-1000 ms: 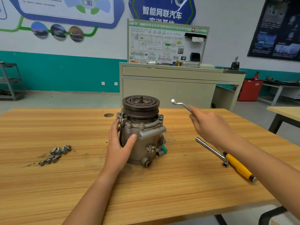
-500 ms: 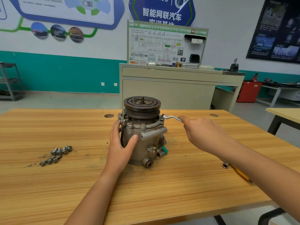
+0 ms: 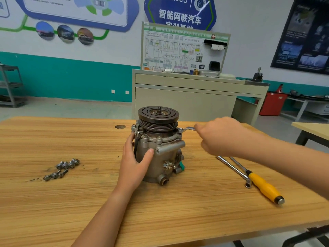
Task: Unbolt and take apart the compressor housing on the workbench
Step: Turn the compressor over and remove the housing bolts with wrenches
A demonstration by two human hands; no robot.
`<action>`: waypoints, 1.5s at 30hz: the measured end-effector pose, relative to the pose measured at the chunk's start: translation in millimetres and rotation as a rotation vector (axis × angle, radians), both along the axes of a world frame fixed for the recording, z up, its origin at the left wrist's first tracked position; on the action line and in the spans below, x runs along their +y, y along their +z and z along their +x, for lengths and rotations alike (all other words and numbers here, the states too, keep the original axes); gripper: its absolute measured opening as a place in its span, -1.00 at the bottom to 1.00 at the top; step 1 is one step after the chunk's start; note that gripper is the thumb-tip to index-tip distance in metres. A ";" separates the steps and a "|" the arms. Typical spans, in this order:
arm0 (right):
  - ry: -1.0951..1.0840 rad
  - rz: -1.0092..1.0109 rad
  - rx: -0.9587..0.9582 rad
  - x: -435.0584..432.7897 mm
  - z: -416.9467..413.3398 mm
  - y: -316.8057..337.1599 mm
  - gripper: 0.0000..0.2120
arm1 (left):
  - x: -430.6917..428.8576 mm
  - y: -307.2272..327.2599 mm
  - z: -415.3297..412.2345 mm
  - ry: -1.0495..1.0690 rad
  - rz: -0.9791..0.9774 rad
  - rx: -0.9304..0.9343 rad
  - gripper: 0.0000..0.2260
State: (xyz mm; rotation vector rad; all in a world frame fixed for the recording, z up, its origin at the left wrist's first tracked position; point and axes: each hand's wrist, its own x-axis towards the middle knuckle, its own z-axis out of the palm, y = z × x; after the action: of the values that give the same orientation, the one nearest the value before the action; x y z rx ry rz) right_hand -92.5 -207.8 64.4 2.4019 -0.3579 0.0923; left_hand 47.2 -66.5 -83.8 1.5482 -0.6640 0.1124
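Note:
The grey metal compressor (image 3: pixel 161 155) stands upright in the middle of the wooden workbench (image 3: pixel 89 202), its dark grooved pulley on top. My left hand (image 3: pixel 134 163) grips the housing's left side, thumb across the front. My right hand (image 3: pixel 219 136) holds a slim silver wrench (image 3: pixel 187 129) just right of the compressor. The wrench's ring end sits on a bolt at the housing's upper right flange. Several loose bolts (image 3: pixel 61 168) lie in a small cluster on the bench to the left.
A silver L-shaped socket wrench (image 3: pixel 235 169) and a yellow-handled tool (image 3: pixel 265 188) lie on the bench to the right. A beige cabinet with a wiring display board (image 3: pixel 185 97) stands behind the bench. Another table (image 3: pixel 311 129) is at the far right.
My right hand came down and left from above the bench, bringing the wrench's end onto the bolt at the compressor's upper right. My left hand kept its grip on the housing.

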 end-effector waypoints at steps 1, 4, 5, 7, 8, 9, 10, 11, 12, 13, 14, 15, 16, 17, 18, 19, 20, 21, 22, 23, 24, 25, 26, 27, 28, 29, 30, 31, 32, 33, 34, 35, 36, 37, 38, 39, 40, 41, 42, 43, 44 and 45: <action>0.021 -0.010 0.000 -12.6 1.0 1.3 -0.70 | -0.7 -0.9 1.0 0.000 0.001 0.000 -0.37; 0.068 -0.059 -0.009 -43.9 14.7 -1.1 -0.70 | -2.9 -3.5 3.8 0.011 0.004 -0.008 -0.37; 0.089 -0.046 -0.025 -51.3 22.3 -3.4 -0.72 | -3.5 -4.0 4.2 0.014 0.003 -0.010 -0.37; 0.153 -0.029 -0.072 -64.8 42.4 -12.2 -0.72 | -3.9 -4.4 4.6 0.017 -0.003 -0.013 -0.37; 0.191 -0.033 -0.101 -70.4 54.1 -17.8 -0.72 | -3.6 -4.4 4.8 0.018 -0.003 -0.016 -0.37; 0.233 -0.030 -0.140 -74.2 65.9 -23.0 -0.70 | -3.4 -4.4 5.3 0.018 0.000 -0.020 -0.37; 0.270 -0.005 -0.181 -74.6 76.4 -27.8 -0.68 | -3.1 -4.7 5.9 0.018 0.004 -0.023 -0.37; 0.302 0.040 -0.218 -72.4 85.1 -31.6 -0.66 | -2.5 -5.4 5.9 0.019 0.008 -0.025 -0.37; 0.329 0.095 -0.253 -69.7 90.8 -34.2 -0.66 | -1.9 -6.0 5.6 0.020 0.010 -0.029 -0.38; 0.347 0.143 -0.292 -67.6 93.4 -35.0 -0.67 | -1.5 -6.3 5.3 0.022 0.012 -0.036 -0.38; 0.348 0.194 -0.356 -67.0 92.0 -34.1 -0.69 | -1.5 -5.7 5.2 0.024 0.017 -0.040 -0.38; 0.335 0.276 -0.451 -67.3 86.8 -32.4 -0.72 | -1.0 -5.6 5.1 0.025 0.019 -0.036 -0.38; 0.315 0.404 -0.573 -66.6 78.1 -29.7 -0.73 | -0.8 -5.1 5.2 0.025 0.019 -0.032 -0.37; 0.300 0.541 -0.681 -65.4 67.2 -26.7 -0.72 | -0.8 -4.9 5.5 0.020 0.015 -0.031 -0.37; 0.303 0.647 -0.755 -64.5 55.9 -24.3 -0.71 | -1.1 -4.4 5.3 0.015 0.011 -0.031 -0.37; 0.312 0.680 -0.783 -62.5 44.6 -22.7 -0.70 | -1.6 -3.8 4.4 0.012 0.009 -0.027 -0.35; 0.321 0.644 -0.764 -60.2 33.2 -22.2 -0.69 | -1.9 -3.2 3.4 0.014 0.007 -0.024 -0.32; 0.327 0.571 -0.718 -56.9 22.6 -22.4 -0.68 | -2.2 -2.6 2.5 0.019 0.007 -0.023 -0.30; 0.321 0.491 -0.665 -52.1 12.5 -23.4 -0.67 | -2.4 -2.1 1.9 0.026 0.008 -0.025 -0.29; 0.299 0.432 -0.615 -46.2 3.8 -24.3 -0.66 | -2.5 -1.7 1.5 0.034 0.011 -0.028 -0.28; 0.279 0.390 -0.574 -40.3 -2.6 -25.5 -0.65 | -2.5 -1.3 1.3 0.039 0.014 -0.032 -0.28; 0.258 0.353 -0.536 -34.7 -6.3 -26.3 -0.64 | -2.2 -1.2 1.3 0.041 0.016 -0.033 -0.28; 0.235 0.315 -0.498 -30.1 -7.7 -26.0 -0.64 | -2.0 -1.2 1.2 0.041 0.019 -0.031 -0.28; 0.212 0.279 -0.468 -27.0 -7.6 -24.3 -0.64 | -1.9 -1.3 1.3 0.040 0.019 -0.030 -0.28; 0.190 0.243 -0.452 -25.6 -7.2 -22.0 -0.64 | -1.8 -1.4 1.4 0.039 0.021 -0.032 -0.28; 0.164 0.212 -0.441 -25.1 -6.9 -19.4 -0.64 | -1.7 -1.7 1.3 0.040 0.022 -0.036 -0.28; 0.135 0.186 -0.434 -25.7 -7.0 -17.2 -0.63 | -1.5 -2.1 1.1 0.041 0.023 -0.040 -0.28; 0.104 0.171 -0.427 -26.3 -7.5 -15.6 -0.63 | -1.9 -2.2 1.1 0.043 0.024 -0.044 -0.28; 0.078 0.162 -0.413 -26.9 -8.2 -14.8 -0.62 | -2.2 -2.8 1.2 0.045 0.025 -0.047 -0.28; 0.062 0.158 -0.394 -27.0 -8.0 -14.7 -0.62 | -2.7 -3.6 1.6 0.049 0.025 -0.050 -0.28; 0.051 0.161 -0.370 -26.2 -7.6 -14.9 -0.60 | -3.3 -4.8 2.2 0.054 0.021 -0.056 -0.30; 0.046 0.166 -0.336 -24.4 -6.6 -15.4 -0.59 | -4.1 -6.2 3.3 0.059 0.017 -0.066 -0.32; 0.043 0.169 -0.296 -21.8 -5.7 -15.8 -0.58 | -4.9 -7.4 4.7 0.066 0.015 -0.076 -0.35; 0.040 0.168 -0.259 -19.1 -5.0 -15.9 -0.59 | -5.5 -8.8 5.6 0.074 0.015 -0.083 -0.37; 0.037 0.155 -0.228 -15.9 -4.7 -15.4 -0.60 | -6.1 -9.9 6.3 0.080 0.014 -0.089 -0.38; 0.033 0.129 -0.200 -12.0 -4.5 -14.2 -0.61 | -6.7 -10.6 7.1 0.085 0.011 -0.093 -0.38; 0.027 0.094 -0.166 -7.2 -5.1 -13.4 -0.63 | -6.9 -11.3 7.2 0.086 0.008 -0.094 -0.38; 0.018 0.060 -0.125 -1.3 -5.3 -12.4 -0.64 | -7.5 -11.2 7.5 0.087 0.005 -0.095 -0.38; 0.008 0.040 -0.086 4.5 -5.5 -12.5 -0.65 | -7.7 -11.6 7.6 0.085 0.006 -0.092 -0.38; 0.001 0.033 -0.059 9.1 -4.8 -13.0 -0.66 | -8.2 -11.5 7.6 0.083 0.006 -0.086 -0.37; -0.005 0.032 -0.044 12.4 -4.0 -13.8 -0.68 | -8.4 -11.3 7.3 0.082 0.006 -0.086 -0.37; -0.009 0.036 -0.040 13.6 -3.1 -15.5 -0.70 | -8.3 -11.1 6.8 0.081 0.006 -0.088 -0.37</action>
State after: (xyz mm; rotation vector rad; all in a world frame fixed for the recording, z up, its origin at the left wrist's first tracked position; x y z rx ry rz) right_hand -95.6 -194.2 48.9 2.4365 -0.3920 0.1309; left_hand 54.0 -74.8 -94.9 1.5834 -0.6707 0.2407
